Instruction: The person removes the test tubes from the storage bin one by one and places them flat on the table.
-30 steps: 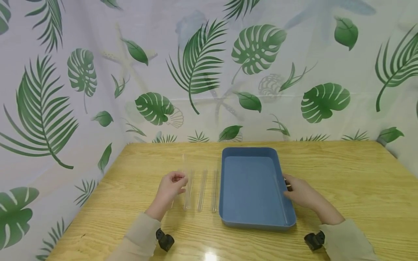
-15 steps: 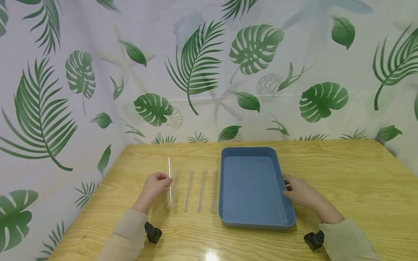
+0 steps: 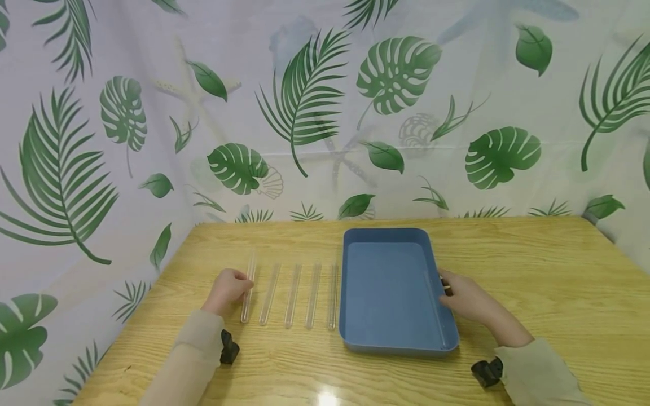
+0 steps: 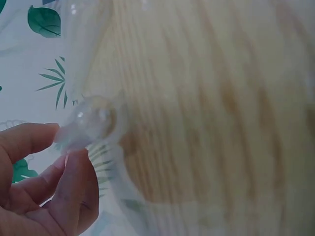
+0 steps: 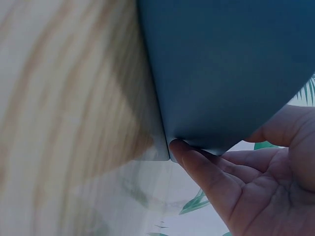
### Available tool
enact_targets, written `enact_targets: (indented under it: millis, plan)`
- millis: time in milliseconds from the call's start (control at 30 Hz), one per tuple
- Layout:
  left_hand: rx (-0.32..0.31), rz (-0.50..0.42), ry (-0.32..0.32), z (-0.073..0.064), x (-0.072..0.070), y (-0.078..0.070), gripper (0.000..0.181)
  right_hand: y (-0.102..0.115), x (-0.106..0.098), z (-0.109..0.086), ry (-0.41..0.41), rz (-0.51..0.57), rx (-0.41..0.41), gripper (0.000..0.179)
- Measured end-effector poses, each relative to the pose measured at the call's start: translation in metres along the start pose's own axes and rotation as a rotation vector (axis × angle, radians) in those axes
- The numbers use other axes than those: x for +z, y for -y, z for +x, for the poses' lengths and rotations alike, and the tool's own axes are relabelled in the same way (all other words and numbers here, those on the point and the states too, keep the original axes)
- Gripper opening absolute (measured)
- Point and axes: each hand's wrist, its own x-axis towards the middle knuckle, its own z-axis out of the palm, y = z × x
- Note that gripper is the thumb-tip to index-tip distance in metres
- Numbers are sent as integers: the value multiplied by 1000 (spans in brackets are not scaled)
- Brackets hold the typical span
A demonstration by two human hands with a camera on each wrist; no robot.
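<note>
At the left end of a row of clear test tubes, my left hand (image 3: 229, 288) pinches one test tube (image 3: 247, 293) between thumb and fingers. The tube stands slightly tilted; whether its lower end touches the table cannot be told. In the left wrist view its rounded end (image 4: 96, 118) is blurred at the fingertips. Several other test tubes (image 3: 293, 296) lie side by side to the right. My right hand (image 3: 469, 299) grips the right wall of a blue tray (image 3: 391, 348), fingers (image 5: 206, 179) against its outer side. One more clear tube (image 3: 435, 310) lies inside the tray along its right wall.
A wooden table (image 3: 284, 372) carries everything. Behind it and at the left hangs a white cloth (image 3: 315, 197) printed with green leaves. Each wrist bears a small black camera, such as the left wrist's black device (image 3: 229, 348).
My left hand has moved left with a test tube, away from the tubes it was over a second ago. The right hand and the tray have stayed in place.
</note>
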Motion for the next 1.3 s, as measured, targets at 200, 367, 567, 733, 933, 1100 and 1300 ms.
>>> enact_targets:
  millis: [200,367,567,733,933,1100,1300]
  plan:
    - [5,71,-4,4,1,2,14,0,1,0,9,8,5,57]
    - [23,105,-15,6,4,2,11,0,1,0,6,18,4,57]
    - [7,125,-12,4,5,-2,13,0,0,1,1,9,-9,57]
    - [-7,130,-1,4,5,-2,14,0,1,1,2,6,-8,57]
    - [-14,133,0,6,5,0,13,1,1,1,-1,-1,-10,56]
    - [-28,112,1,8,3,3,23,1,0,1,3,-1,-8,56]
    - [-46,97,10,8,1,2,33,1,0,0,4,2,-5,56]
